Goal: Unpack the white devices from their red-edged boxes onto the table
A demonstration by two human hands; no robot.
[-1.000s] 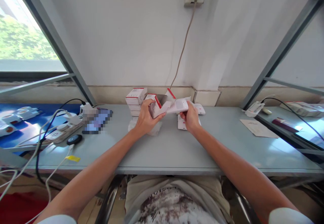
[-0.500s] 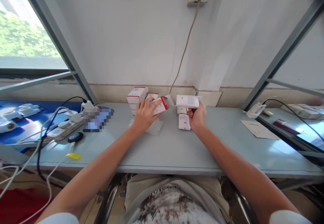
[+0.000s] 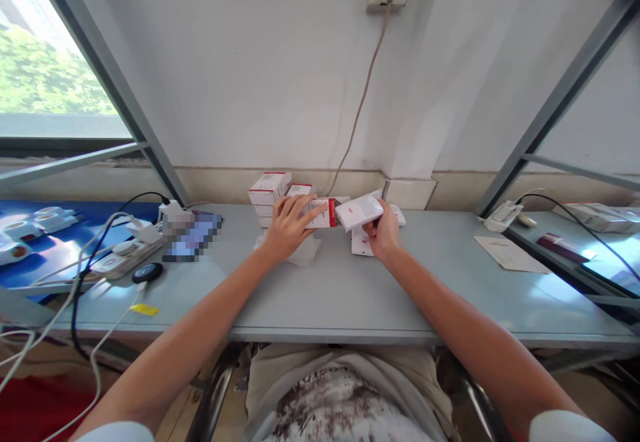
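Observation:
My left hand (image 3: 287,227) is closed around a small white and red carton (image 3: 320,215), whose end flap sticks out to the right. In my right hand (image 3: 385,230) is a white plastic device (image 3: 358,212), loosely wrapped in clear film, with a small red mark. Its left end is close to the carton's right end; whether they touch I cannot tell. Below it on the desk lies another white device (image 3: 361,245), partly covered, and a further white one (image 3: 399,215) shows behind my right hand. A crumpled clear plastic bag (image 3: 305,253) lies under my left hand.
Stacked white and red cartons (image 3: 269,192) stand by the wall behind my left hand. Leftward are a phone (image 3: 193,237), a power strip (image 3: 117,263), a round black device (image 3: 149,272) and cables. A paper leaflet (image 3: 510,254) lies on the desk (image 3: 330,302) at right.
My right hand has brought the wrapped device left and tilted it, its left end now lower and close to the carton. The carton in my left hand has turned closer to level.

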